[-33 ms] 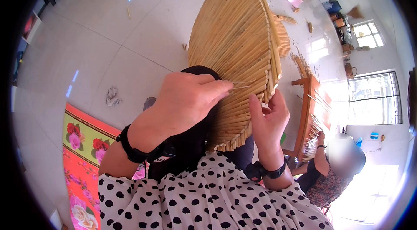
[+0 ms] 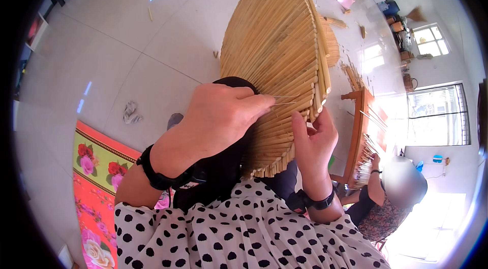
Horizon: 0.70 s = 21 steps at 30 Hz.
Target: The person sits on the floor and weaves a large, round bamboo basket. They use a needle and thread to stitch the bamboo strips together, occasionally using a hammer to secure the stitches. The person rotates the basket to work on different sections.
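Note:
A fan-shaped panel of pale reed sticks (image 2: 274, 30) stands tilted in front of me, its lower part against something black (image 2: 231, 162) over my lap. My left hand (image 2: 218, 121) is closed over the panel's middle, thumb and index pinching thin wire-like strands (image 2: 284, 100) that stretch rightward across the sticks; whether these are wire or needles I cannot tell. My right hand (image 2: 315, 147) holds the stepped stick ends along the panel's right edge, thumb in front and fingers curled partly behind.
A floral mat (image 2: 91, 193) lies at lower left. At right a co-worker (image 2: 384, 208) works over sticks at a wooden table (image 2: 356, 127). Behind are another reed panel (image 2: 330, 40), scattered offcuts, and piled goods along the wall. A crumpled cloth (image 2: 131, 112) is on the tiled floor.
My left fingertips and the strands have shifted very slightly to the right. Everything else looks practically the same.

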Tool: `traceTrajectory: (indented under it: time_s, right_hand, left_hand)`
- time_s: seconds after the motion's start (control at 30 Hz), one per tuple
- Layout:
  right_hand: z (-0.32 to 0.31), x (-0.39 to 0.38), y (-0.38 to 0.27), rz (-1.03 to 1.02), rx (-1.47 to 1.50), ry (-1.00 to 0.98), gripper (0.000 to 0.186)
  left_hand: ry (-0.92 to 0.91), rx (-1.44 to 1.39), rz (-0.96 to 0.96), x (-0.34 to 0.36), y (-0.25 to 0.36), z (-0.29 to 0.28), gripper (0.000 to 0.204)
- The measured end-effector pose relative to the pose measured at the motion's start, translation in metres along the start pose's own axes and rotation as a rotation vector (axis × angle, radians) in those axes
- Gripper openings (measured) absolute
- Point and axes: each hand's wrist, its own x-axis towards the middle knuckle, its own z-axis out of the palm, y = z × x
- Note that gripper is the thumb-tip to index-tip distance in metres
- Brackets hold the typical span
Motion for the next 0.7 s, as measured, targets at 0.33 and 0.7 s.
traceTrajectory:
  time_s: [0.33, 0.7]
  right_hand:
    - [0.004, -0.001, 0.005, -0.046, 0.048, 0.077, 0.017]
    - [0.002, 0.0, 0.014, -0.069, -0.013, 0.076, 0.024]
  left_hand:
    - [-0.025, 0.179, 0.162, 0.016, -0.014, 0.007, 0.033]
    - [-0.001, 0.184, 0.218, 0.023, -0.015, 0.007, 0.031]
